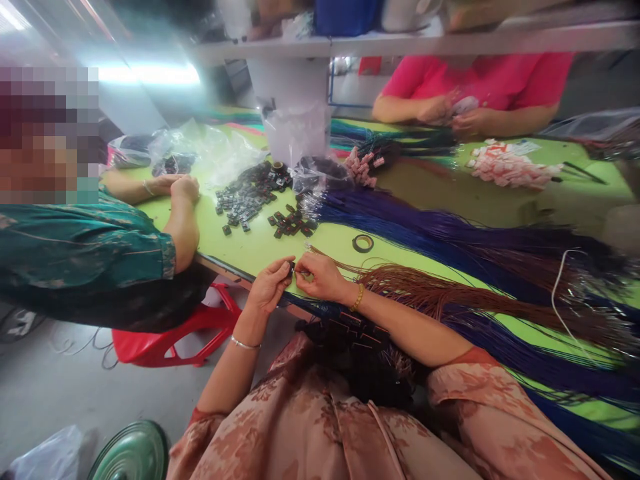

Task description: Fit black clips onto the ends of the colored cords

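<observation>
The person has two hands in view, the left hand [273,285] and the right hand [323,275], with one small black part [291,269] between them. Two co-workers [90,250] are at one green table [206,208]. There is one black tape roll [355,243] near the hands, two piles of pink parts [515,168], one red stool [163,337], one yellow bracelet [358,297]. Loose black parts [243,199] and wires [415,290] are too many to count.
</observation>
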### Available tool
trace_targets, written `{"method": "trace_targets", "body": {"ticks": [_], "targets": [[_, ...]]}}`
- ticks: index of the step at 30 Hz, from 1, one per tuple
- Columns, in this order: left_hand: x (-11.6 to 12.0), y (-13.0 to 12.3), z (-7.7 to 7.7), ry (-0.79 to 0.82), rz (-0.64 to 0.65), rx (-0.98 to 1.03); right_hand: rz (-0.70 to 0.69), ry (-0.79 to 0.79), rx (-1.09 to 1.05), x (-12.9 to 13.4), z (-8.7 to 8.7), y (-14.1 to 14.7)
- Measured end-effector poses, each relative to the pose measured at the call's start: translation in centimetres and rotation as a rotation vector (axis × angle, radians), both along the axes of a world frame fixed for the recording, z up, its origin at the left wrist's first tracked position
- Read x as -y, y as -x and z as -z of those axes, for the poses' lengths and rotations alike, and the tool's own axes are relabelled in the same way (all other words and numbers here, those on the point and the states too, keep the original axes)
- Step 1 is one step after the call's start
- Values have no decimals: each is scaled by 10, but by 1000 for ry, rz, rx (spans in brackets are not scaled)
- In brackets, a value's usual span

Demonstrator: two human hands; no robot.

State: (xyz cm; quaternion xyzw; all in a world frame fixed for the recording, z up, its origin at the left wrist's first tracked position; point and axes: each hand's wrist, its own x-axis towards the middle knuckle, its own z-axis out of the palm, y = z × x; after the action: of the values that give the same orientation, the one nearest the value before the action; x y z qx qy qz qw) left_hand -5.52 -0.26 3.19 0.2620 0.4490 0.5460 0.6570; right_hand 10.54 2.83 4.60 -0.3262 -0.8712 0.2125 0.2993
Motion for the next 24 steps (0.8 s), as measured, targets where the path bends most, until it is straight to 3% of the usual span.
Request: {"method": "trace_targets", "body": {"ticks": [15,18,20,24], "targets": [[8,-15,1,-3,-143,-62,-15,113,54,-4,1,-2],[9,-6,2,10,-92,-98,111,191,30,-17,-2,-11],[10,1,3,19,-43,-136,203,222,145,-26,-2,-17],[12,7,4,35,-7,-197,195,276,451,-31,1,-22]]}}
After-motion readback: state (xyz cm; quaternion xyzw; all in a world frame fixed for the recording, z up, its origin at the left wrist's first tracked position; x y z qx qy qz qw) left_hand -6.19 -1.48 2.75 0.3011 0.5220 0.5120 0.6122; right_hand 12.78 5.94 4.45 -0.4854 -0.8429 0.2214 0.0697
